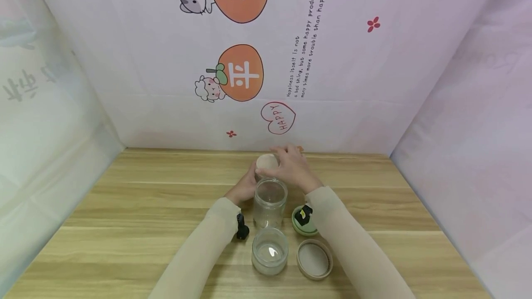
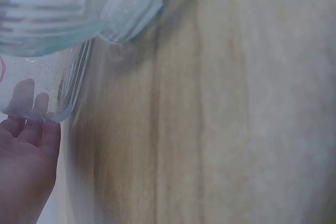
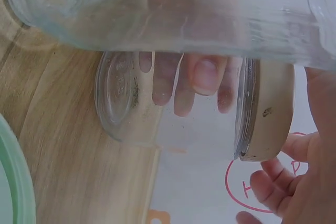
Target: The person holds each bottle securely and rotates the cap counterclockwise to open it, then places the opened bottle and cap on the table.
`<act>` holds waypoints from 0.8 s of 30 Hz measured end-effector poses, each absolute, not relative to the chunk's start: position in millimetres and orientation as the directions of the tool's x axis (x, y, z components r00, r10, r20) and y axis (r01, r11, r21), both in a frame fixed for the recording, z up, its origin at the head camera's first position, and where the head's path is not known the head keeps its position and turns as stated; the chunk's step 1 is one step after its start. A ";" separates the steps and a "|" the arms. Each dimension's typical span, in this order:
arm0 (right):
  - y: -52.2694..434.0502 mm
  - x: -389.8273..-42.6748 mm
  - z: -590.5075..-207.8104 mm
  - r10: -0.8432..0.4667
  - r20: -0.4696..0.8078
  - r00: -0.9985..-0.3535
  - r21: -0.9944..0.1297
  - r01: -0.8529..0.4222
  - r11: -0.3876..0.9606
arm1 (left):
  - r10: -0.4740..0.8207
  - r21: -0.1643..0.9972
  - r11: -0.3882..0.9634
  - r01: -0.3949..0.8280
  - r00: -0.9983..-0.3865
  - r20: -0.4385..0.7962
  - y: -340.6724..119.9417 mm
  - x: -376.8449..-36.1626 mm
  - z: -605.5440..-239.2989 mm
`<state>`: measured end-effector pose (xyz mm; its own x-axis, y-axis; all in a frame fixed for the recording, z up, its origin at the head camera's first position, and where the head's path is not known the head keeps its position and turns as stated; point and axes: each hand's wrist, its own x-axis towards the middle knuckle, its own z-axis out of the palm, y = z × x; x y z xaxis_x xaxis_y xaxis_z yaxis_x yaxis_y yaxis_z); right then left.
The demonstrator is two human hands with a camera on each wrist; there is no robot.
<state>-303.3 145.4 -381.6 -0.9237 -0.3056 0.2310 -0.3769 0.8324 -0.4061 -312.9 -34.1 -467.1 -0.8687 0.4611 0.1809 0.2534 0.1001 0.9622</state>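
Note:
At the back of the table stands a clear glass jar [image 3: 210, 129] with a beige lid [image 1: 266, 162] on its mouth. My left hand [image 1: 244, 186] holds this jar by its body; its fingers show through the glass in the right wrist view. From above, my right hand [image 1: 294, 168] grips the lid's edge, thumb on the near side and fingers on the far side. Directly in front of them is a taller ribbed glass jar [image 1: 269, 209] without a lid, which partly hides the held jar.
Nearer on the wooden table [image 1: 166, 225] is a short open glass jar [image 1: 269, 255]. To its right lie a loose beige lid [image 1: 314, 259] and a green lid [image 1: 305, 228], partly behind the right wrist. A printed white cloth [image 1: 341, 68] hangs behind the table.

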 end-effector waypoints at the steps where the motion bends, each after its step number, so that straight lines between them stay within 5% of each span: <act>1: 145.5 -302.8 -381.3 -0.304 0.230 -0.924 -0.404 -0.375 0.835 | 0.460 0.962 0.100 0.254 -0.869 0.182 -34.1 -312.7 -466.8; 24: 155.0 -302.9 -382.4 -0.387 0.204 -0.899 -0.479 -0.437 0.762 | 0.453 0.964 0.112 0.242 -0.875 0.168 -33.2 -313.7 -468.0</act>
<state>-302.9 155.0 -382.4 -0.8991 -0.3875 0.2036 -0.4366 0.7616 -0.4789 -313.7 -33.2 -468.0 -0.8755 0.4532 0.1676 0.2424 0.1120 0.9637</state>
